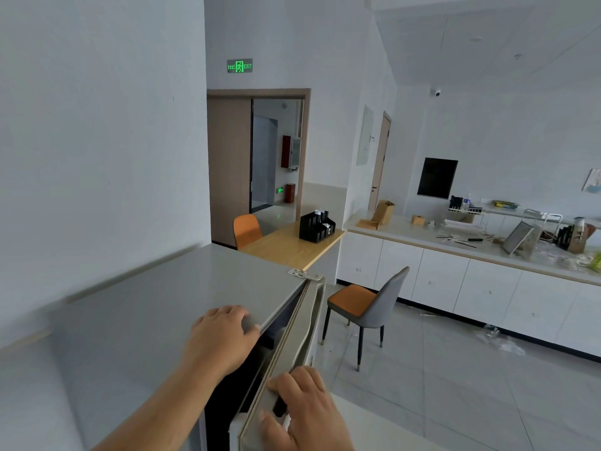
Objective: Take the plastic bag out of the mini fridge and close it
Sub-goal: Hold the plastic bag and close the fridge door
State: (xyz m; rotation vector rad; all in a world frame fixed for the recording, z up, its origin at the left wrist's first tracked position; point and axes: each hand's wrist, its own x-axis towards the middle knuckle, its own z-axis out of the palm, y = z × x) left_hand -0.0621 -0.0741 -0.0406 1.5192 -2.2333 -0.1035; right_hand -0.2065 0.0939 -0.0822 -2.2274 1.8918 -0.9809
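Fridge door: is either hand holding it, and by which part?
The right hand has a grip on the fridge door at its top free edge. The left hand rests on the fridge top, holding nothing.

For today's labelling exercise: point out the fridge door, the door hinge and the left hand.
fridge door [300,323], head view, inner edge.
door hinge [304,274], head view, metal plate.
left hand [221,340], head view, back of hand.

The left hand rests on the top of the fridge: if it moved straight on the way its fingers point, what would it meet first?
Probably nothing at once: the left hand points over the fridge top's front edge, toward the door hinge; the hinge looks first, though depth is unclear.
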